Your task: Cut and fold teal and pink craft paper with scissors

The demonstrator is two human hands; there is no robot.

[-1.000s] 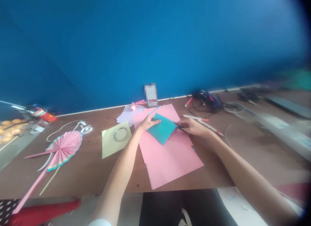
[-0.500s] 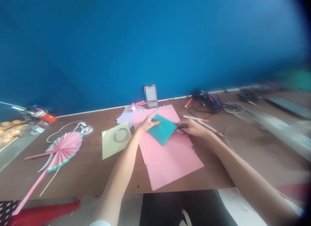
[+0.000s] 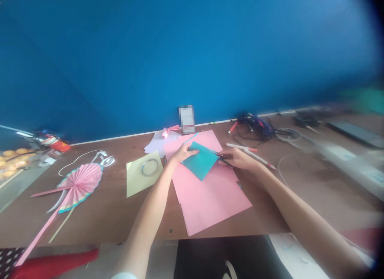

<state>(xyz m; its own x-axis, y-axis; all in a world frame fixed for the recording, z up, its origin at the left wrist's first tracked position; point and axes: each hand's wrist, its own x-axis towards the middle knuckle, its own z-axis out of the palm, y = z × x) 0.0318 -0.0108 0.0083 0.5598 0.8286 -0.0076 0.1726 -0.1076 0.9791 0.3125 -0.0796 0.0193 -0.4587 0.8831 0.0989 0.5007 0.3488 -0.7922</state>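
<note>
A teal sheet of paper (image 3: 200,163) is pinched at its left corner by my left hand (image 3: 182,153), thumb on top. My right hand (image 3: 237,157) is closed on a pair of scissors (image 3: 225,156), whose blades meet the sheet's upper right edge. A narrow blue strip (image 3: 191,137) sticks up beyond my left fingers. Beneath the teal sheet lie several pink sheets (image 3: 213,209), spread unevenly over the brown table (image 3: 150,223).
Left of my arm lies a yellow sheet (image 3: 135,179) with a ring (image 3: 149,167) on it. Farther left is a pink pleated fan (image 3: 82,181). Pencils (image 3: 259,158) and a tangle of cables (image 3: 258,125) lie to the right. A pixelated upright object (image 3: 187,119) stands against the blue wall (image 3: 192,51).
The view has shifted very slightly. Both hands, the teal sheet and the scissors stay in nearly the same place.
</note>
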